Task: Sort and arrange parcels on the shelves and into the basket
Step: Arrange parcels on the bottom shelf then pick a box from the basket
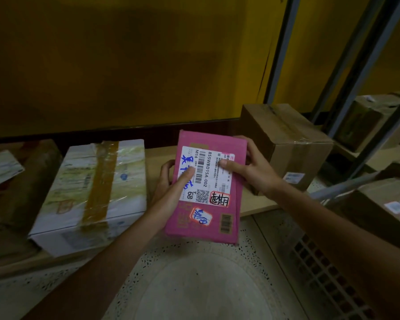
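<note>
Below: speckled pale floor (206, 285).
Left hand (169, 183): fingers (165, 168) curl round the left edge of the flat pink cardboard parcel (187, 227), thumb on its white shipping label (214, 176).
Right hand (249, 167): fingers grip the far right corner, thumb on the label.
Parcel position: held over the front edge of the pale wooden shelf (157, 155), between a taped white box (90, 188) and a brown cardboard box (286, 144).

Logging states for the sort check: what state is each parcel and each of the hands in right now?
pink parcel: label up, held by both hands over the front edge of the shelf.
left hand: grips the parcel's left edge, thumb on the label.
right hand: grips its far right corner, thumb on the label.
white box: taped shut, flat on the shelf.
brown box: taped shut, on the shelf.
</note>
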The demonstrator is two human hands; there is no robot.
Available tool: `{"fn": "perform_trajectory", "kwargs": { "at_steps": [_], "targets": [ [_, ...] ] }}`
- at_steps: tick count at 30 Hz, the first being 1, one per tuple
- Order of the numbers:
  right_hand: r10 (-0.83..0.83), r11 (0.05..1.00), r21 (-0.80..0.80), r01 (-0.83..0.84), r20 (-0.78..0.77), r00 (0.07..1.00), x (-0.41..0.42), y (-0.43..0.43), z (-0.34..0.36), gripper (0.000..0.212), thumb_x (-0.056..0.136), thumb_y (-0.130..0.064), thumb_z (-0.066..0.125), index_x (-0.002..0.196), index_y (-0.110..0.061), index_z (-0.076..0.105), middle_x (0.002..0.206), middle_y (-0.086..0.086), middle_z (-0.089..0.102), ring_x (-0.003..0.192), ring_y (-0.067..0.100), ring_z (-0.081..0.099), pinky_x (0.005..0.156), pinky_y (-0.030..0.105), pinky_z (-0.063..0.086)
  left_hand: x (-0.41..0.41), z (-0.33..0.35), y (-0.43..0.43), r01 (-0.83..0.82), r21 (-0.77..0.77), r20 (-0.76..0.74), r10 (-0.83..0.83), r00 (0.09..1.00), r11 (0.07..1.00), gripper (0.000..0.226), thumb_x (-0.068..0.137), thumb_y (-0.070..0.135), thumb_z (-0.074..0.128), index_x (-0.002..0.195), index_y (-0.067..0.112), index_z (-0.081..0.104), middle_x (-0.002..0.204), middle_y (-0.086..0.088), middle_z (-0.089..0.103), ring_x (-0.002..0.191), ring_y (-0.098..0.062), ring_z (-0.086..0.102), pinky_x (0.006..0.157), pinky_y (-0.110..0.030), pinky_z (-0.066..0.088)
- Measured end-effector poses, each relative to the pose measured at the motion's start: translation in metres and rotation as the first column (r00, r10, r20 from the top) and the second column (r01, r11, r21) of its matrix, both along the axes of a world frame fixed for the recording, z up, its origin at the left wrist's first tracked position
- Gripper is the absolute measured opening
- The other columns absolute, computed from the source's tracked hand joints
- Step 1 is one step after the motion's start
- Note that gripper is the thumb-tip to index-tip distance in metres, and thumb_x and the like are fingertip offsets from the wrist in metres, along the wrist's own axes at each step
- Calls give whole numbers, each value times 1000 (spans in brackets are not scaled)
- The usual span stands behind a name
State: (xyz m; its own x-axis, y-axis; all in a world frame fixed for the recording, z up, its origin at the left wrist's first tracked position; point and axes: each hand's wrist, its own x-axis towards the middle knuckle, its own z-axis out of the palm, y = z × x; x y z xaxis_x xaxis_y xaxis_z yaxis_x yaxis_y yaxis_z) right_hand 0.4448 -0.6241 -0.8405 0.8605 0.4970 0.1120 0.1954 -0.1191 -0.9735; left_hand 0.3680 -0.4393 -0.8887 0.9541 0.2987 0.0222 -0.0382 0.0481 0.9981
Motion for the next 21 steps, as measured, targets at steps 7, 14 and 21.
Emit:
{"fn": "perform_trajectory", "kwargs": {
  "at_steps": [7,14,21],
  "targets": [
    [-52,999,13,52,-55,997,2,3,-11,84,69,-33,73,139,-34,26,123,4,58,104,23,65,87,44,56,3,-7,4,-8,14,-20,8,1000,1000,46,61,63,61,102,49,45,82,17,72,71,-15,71,57,-32,56],
    [-113,993,27,116,-76,991,-1,-9,-22,61,73,-35,70,125,-33,38,111,3,65,85,14,71,64,27,58,1,-12,0,119,-66,-33,-121,992,991,33,70,60,54,102,55,49,89,15,72,77,-16,71,54,-28,55],
    [-199,977,58,207,-121,973,14,-2,-28,48,85,-30,65,126,-32,41,117,10,64,90,21,70,74,36,59,-14,-26,2,258,131,-14,-258,966,957,100,54,32,82,132,49,22,115,17,61,100,-9,64,69,-21,55]
  ]
}}
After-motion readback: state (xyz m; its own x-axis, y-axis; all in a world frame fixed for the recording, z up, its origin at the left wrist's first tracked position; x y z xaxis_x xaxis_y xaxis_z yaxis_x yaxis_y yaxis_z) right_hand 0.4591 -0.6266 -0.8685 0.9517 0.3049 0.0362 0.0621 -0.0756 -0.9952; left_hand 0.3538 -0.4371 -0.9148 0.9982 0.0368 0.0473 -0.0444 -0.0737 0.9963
